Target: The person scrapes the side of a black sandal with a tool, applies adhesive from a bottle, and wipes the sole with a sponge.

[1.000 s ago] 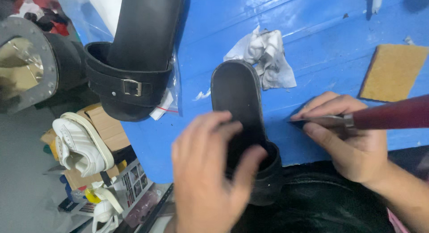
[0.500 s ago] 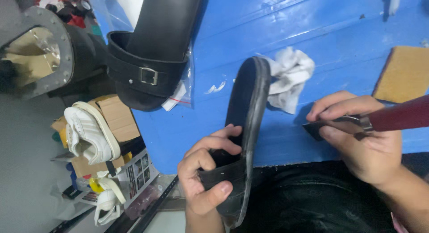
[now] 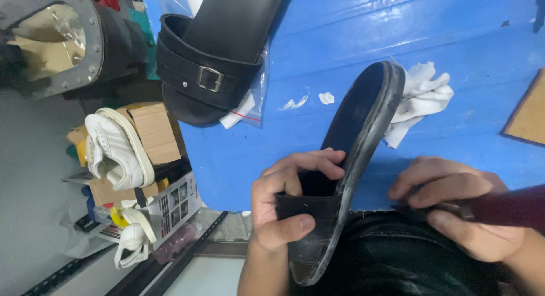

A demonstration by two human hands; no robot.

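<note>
My left hand [image 3: 286, 202] grips a black sandal [image 3: 352, 154] by its strap, thumb over the strap and fingers inside, holding it on edge with the sole rim facing right. Its toe end points up over the blue table [image 3: 363, 40]. My right hand [image 3: 460, 208] is closed around a tool with a dark red handle [image 3: 511, 208], just right of the sandal's sole edge. The tool's tip is hidden by my fingers. A second black sandal [image 3: 218, 63] with a metal buckle lies at the table's upper left, on a clear plastic bag.
A crumpled white cloth [image 3: 423, 97] lies beside the held sandal's toe. A brown cardboard piece [image 3: 528, 111] sits at the right edge. Off the table to the left are a white sneaker [image 3: 116, 151] on cardboard boxes and a round metal machine part [image 3: 51, 40].
The sandal has gone from lying flat under my left palm to standing on edge, gripped by its strap. My right hand with the tool has stayed at the sole's right side.
</note>
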